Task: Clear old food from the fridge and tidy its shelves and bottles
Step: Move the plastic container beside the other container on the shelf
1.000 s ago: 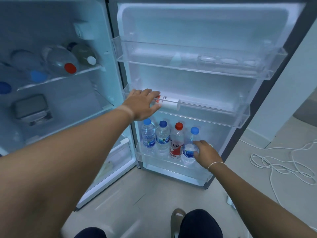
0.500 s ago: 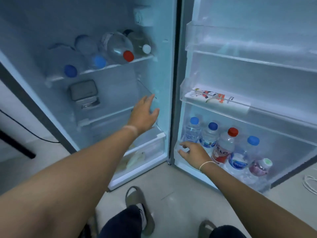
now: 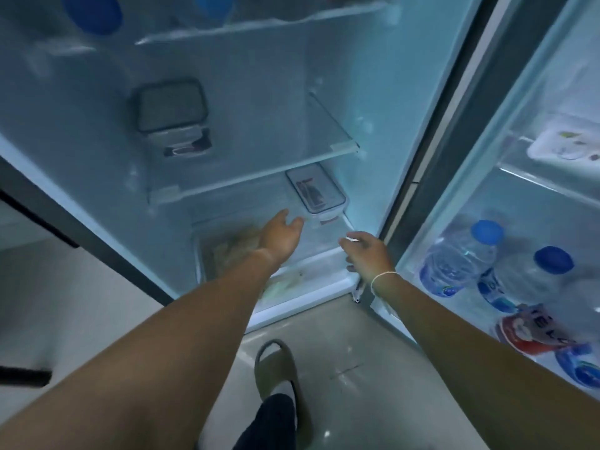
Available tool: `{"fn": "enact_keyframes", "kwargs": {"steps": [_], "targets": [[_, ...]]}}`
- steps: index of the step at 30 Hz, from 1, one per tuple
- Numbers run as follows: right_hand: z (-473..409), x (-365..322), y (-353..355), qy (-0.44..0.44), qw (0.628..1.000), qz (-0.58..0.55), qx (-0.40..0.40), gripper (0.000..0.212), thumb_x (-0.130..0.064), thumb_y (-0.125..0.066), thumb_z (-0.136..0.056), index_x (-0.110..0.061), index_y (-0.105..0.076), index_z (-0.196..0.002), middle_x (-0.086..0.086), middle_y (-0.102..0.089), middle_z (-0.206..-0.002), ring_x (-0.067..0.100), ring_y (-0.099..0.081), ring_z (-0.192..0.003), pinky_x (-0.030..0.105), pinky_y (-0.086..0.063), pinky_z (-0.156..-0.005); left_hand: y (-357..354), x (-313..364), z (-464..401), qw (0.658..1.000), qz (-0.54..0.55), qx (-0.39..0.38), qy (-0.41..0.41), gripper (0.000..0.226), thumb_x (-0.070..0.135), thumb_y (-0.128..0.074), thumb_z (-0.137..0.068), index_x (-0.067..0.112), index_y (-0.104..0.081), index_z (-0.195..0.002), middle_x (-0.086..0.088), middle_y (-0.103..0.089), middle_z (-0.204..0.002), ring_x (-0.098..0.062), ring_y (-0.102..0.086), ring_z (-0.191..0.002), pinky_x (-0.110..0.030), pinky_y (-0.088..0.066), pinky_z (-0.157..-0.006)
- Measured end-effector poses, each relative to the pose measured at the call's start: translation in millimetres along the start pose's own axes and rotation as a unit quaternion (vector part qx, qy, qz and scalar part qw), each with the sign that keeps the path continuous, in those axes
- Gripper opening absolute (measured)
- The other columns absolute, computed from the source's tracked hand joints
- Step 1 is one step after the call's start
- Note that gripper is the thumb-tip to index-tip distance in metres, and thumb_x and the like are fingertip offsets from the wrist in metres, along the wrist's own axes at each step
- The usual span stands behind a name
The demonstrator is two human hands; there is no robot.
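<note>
Fingers first: the left hand (image 3: 281, 239) has them spread and loose, gripping nothing, the tips reaching just short of the small clip-lid container (image 3: 315, 193) that sits on the fridge's lowest level, right above the crisper drawer (image 3: 302, 280). The right hand (image 3: 368, 254) is open too, fingers extended and slightly curled, empty, hovering at the drawer's right front corner beside the fridge's inner wall; a thin white band circles that wrist. Take the container as the marker — it is clear, with a dark-edged lid and something dark and reddish inside, tucked against the right wall under the glass shelf (image 3: 259, 157). Above it and to the left, on that glass shelf, stands a larger lidded container (image 3: 171, 107) with a grey top, well apart from both hands. Higher again, the upper shelf (image 3: 259, 26) carries bottles of which only blurred blue caps show at the frame's top edge. Below the small container, the drawer holds something pale and greenish, too blurred to name. To the container's right, past the door hinge, the open door (image 3: 487, 177) carries water bottles (image 3: 461, 258) with blue caps in its bottom bin — one red-labelled bottle (image 3: 532, 329) among them — and a white carton (image 3: 565, 142) lies in the bin above. On the floor in front, a slippered foot (image 3: 274, 368) points at the fridge.
</note>
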State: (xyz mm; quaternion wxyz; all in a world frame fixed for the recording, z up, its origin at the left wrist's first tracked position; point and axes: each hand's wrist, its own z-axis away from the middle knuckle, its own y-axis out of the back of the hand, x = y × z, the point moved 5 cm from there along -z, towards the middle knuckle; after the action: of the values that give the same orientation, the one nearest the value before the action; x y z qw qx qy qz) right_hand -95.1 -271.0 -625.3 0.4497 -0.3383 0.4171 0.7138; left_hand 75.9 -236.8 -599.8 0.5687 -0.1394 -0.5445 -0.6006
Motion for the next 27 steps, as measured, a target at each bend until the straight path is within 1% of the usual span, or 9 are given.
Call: {"fn": "enact_keyframes", "kwargs": {"steps": [2, 6, 9, 14, 18, 21, 23, 25, 27], "targets": [[-23, 4, -7, -0.03, 0.999, -0.03, 0.007, 0.04, -0.028, -0.064, -0.083, -0.012, -0.062, -0.12, 0.006, -0.06, -0.096, 0.026, -0.059, -0.081, 0.043, -0.055, -0.092, -4, -11, -19, 1.0, 0.023, 0.0, 0.02, 0.057, 0.033, -0.044, -0.096, 0.01, -0.031, -0.146, -0.01, -0.034, -0.154, -0.026, -0.036, -0.14, -0.029, -0.025, -0.117], [-60, 8, -19, -0.071, 0.994, -0.085, 0.0, 0.046, -0.025, -0.061, -0.088, -0.01, -0.052, -0.131, 0.008, -0.054, -0.101, 0.025, -0.056, -0.087, 0.037, -0.054, -0.086, -12, -24, -52, 0.997, 0.059, 0.001, 0.057, 0.06, 0.037, -0.046, -0.094, 0.012, -0.032, -0.146, -0.009, -0.035, -0.154, -0.03, -0.04, -0.137, -0.037, -0.031, -0.116], [-91, 11, -30, -0.1, 0.99, -0.098, -0.006, 0.052, -0.029, -0.061, -0.087, -0.012, -0.048, -0.135, 0.006, -0.052, -0.108, 0.024, -0.056, -0.089, 0.033, -0.053, -0.08, -22, -30, -78, 0.992, 0.09, 0.004, 0.085, 0.065, 0.043, -0.047, -0.092, 0.012, -0.031, -0.146, -0.017, -0.042, -0.148, -0.036, -0.044, -0.134, -0.043, -0.037, -0.113], [-133, 11, -35, -0.117, 0.984, -0.132, 0.017, 0.058, -0.03, -0.064, -0.085, -0.013, -0.045, -0.137, 0.007, -0.05, -0.135, 0.026, -0.055, -0.101, 0.033, -0.055, -0.073, -45, -32, -111, 0.981, 0.148, -0.007, 0.123, 0.071, 0.048, -0.049, -0.089, 0.01, -0.03, -0.146, -0.02, -0.043, -0.147, -0.038, -0.042, -0.134, -0.047, -0.037, -0.112], [-159, 3, -41, -0.133, 0.979, -0.153, 0.009, 0.037, -0.029, -0.063, -0.086, -0.016, -0.052, -0.119, 0.006, -0.045, -0.113, 0.026, -0.05, -0.099, 0.031, -0.052, -0.061, -58, -32, -139, 0.971, 0.186, -0.004, 0.149, 0.072, 0.048, -0.052, -0.086, 0.004, -0.039, -0.141, -0.019, -0.043, -0.146, -0.036, -0.044, -0.134, -0.045, -0.038, -0.112], [-172, 3, -48, -0.143, 0.974, -0.174, 0.021, 0.025, -0.024, -0.063, -0.087, -0.013, -0.051, -0.106, 0.01, -0.047, -0.106, 0.025, -0.05, -0.097, 0.036, -0.052, -0.075, -63, -31, -155, 0.969, 0.188, 0.01, 0.159, 0.07, 0.046, -0.054, -0.086, -0.001, -0.044, -0.136, -0.02, -0.049, -0.141, -0.035, -0.05, -0.129, -0.041, -0.044, -0.108], [-176, 3, -50, -0.151, 0.97, -0.188, 0.031, 0.018, -0.021, -0.062, -0.088, -0.01, -0.049, -0.092, 0.011, -0.05, -0.098, 0.025, -0.05, -0.094, 0.038, -0.052, -0.082, -66, -31, -164, 0.969, 0.187, 0.019, 0.16, 0.061, 0.041, -0.056, -0.087, -0.006, -0.052, -0.125, -0.023, -0.06, -0.123, -0.036, -0.061, -0.111, -0.038, -0.049, -0.097], [-179, 4, -50, -0.157, 0.972, -0.17, 0.034, 0.025, -0.02, -0.059, -0.09, -0.01, -0.045, -0.071, 0.008, -0.05, -0.078, 0.024, -0.05, -0.089, 0.042, -0.051, -0.092, -68, -30, -169, 0.964, 0.211, 0.022, 0.159, 0.046, 0.036, -0.058, -0.088, -0.003, -0.056, -0.113, -0.017, -0.062, -0.089, -0.029, -0.06, -0.073, -0.033, -0.048, -0.078], [-180, 4, -50, -0.153, 0.974, -0.163, 0.041, 0.034, -0.018, -0.06, -0.089, -0.016, -0.039, -0.062, 0.002, -0.044, -0.067, 0.023, -0.051, -0.076, 0.045, -0.049, -0.096, -67, -30, -169, 0.956, 0.241, 0.025, 0.167, 0.047, 0.032, -0.06, -0.088, -0.001, -0.054, -0.121, -0.013, -0.057, -0.094, -0.021, -0.05, -0.067, -0.03, -0.044, -0.072]]}}
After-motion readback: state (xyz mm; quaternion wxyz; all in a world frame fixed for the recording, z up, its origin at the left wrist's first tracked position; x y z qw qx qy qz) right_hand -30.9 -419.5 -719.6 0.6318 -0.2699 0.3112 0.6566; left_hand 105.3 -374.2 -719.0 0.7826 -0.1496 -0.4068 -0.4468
